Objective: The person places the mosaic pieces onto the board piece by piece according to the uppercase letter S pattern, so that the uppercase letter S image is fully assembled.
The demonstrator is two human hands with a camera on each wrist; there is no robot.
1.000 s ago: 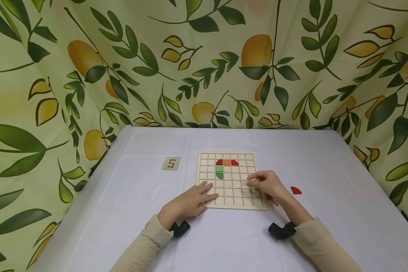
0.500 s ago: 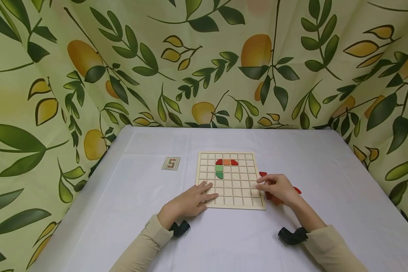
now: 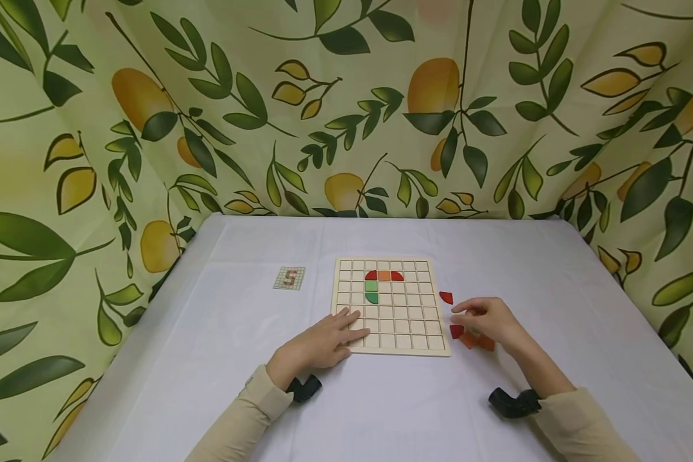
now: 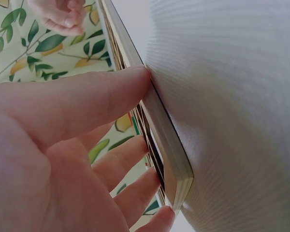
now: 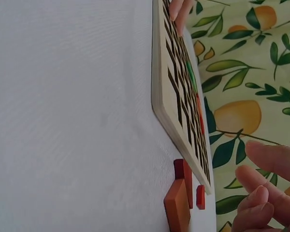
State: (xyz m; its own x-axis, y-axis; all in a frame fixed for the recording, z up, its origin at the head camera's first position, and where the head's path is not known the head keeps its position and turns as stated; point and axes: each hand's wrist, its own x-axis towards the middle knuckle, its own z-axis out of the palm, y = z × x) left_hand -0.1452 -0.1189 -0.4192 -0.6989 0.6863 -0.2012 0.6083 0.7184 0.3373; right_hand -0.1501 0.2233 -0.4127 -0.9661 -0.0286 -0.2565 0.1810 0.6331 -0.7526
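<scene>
A wooden grid board (image 3: 407, 321) lies flat on the white table. My left hand (image 3: 321, 341) rests on its near left corner, fingers spread; in the left wrist view the thumb (image 4: 101, 104) touches the board's edge. Set into the grid are two red quarter-round pieces, an orange square (image 3: 384, 275), a light green square (image 3: 371, 285) and a green quarter-round (image 3: 372, 298). My right hand (image 3: 487, 318) hovers beside the board above loose pieces. In the right wrist view its thumb and forefinger stand apart, with nothing visible between them.
Right of the board lie a red quarter-round piece (image 3: 446, 298), a dark red piece (image 3: 456, 331) and orange squares (image 3: 486, 342). A small card (image 3: 289, 278) with an S pattern on a grid lies left of the board. A leaf-and-fruit patterned curtain (image 3: 300, 128) surrounds the table.
My right hand has moved right, off the board to the loose pieces. The red quarter-round by the board's right edge has come into view; another farther right is now hidden. My left hand has stayed put.
</scene>
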